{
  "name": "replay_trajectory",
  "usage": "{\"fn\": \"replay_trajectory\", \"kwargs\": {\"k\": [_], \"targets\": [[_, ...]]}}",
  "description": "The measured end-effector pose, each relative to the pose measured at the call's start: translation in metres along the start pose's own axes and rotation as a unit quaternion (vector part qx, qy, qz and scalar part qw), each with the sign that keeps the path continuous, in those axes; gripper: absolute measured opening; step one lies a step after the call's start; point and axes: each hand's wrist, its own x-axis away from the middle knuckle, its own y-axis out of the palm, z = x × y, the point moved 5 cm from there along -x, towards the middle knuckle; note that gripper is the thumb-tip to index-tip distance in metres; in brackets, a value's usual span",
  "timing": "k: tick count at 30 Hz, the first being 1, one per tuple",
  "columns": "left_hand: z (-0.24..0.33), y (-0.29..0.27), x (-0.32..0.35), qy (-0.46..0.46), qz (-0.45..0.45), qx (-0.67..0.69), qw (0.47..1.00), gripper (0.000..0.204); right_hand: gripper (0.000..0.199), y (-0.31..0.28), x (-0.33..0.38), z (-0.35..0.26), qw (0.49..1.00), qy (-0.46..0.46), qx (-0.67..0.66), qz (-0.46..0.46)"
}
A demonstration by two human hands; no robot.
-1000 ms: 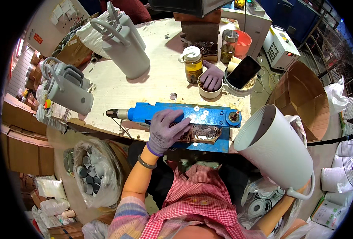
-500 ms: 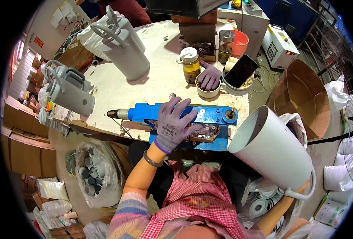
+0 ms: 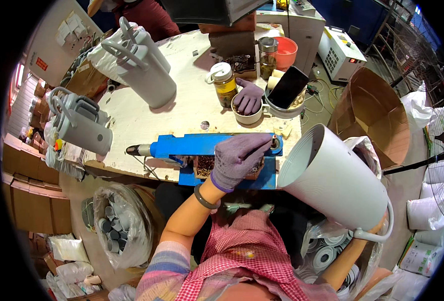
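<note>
My gloved left hand (image 3: 239, 161) is over the right part of a blue bench fixture (image 3: 189, 144). Its fingers are pressed together, with the tips at the small upright post (image 3: 274, 142) on the fixture's end. Whatever they pinch is too small or too covered to name. A large light-grey tumbler (image 3: 340, 183) with a side handle leans beside the fixture, its open mouth facing the post. My right forearm (image 3: 347, 263) reaches behind the tumbler near its handle. The right hand holds it, but most of that hand is hidden. Below my left hand, a tray of small metal parts (image 3: 204, 165) shows partly.
Several grey handled tumblers (image 3: 149, 83) stand at the table's left side. A cup with a loose glove (image 3: 248, 103), jars (image 3: 224, 85), a phone (image 3: 288, 88) and a red cup (image 3: 285, 52) are farther back. Bags of grey parts (image 3: 117, 226) flank me; a cardboard box (image 3: 370, 118) stands right.
My left hand has moved right along the blue fixture to the post, its spread fingers drawing together. The tray beneath is more exposed. The view has shifted slightly; the tumbler stays beside the fixture.
</note>
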Motion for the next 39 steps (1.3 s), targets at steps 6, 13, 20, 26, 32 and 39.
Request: {"fn": "replay_trajectory", "kwargs": {"k": [6, 13, 20, 26, 32, 39], "targets": [[-0.006, 0.019, -0.009, 0.029, -0.022, -0.023, 0.999, 0.021, 0.044, -0.023, -0.006, 0.011, 0.999, -0.036, 0.016, -0.013], [-0.025, 0.029, -0.003, -0.178, -0.027, 0.169, 0.969, 0.028, 0.037, 0.021, -0.033, -0.012, 0.969, -0.091, 0.213, -0.086], [-0.018, 0.007, 0.02, -0.317, -0.016, 0.382, 0.868, 0.056, 0.038, 0.102, -0.075, -0.04, 0.954, -0.153, 0.226, -0.127], [-0.075, -0.024, 0.118, -0.286, 0.126, 0.26, 0.914, 0.028, 0.036, 0.221, -0.04, -0.011, 0.952, -0.142, 0.1, -0.253], [-0.084, -0.091, 0.111, -0.362, 0.302, 0.086, 0.878, 0.046, 0.034, 0.306, 0.019, 0.043, 0.914, -0.164, 0.031, -0.369], [-0.091, -0.095, 0.105, -0.364, 0.287, 0.166, 0.87, 0.042, 0.034, 0.316, 0.021, 0.059, 0.918, -0.154, 0.005, -0.366]]}}
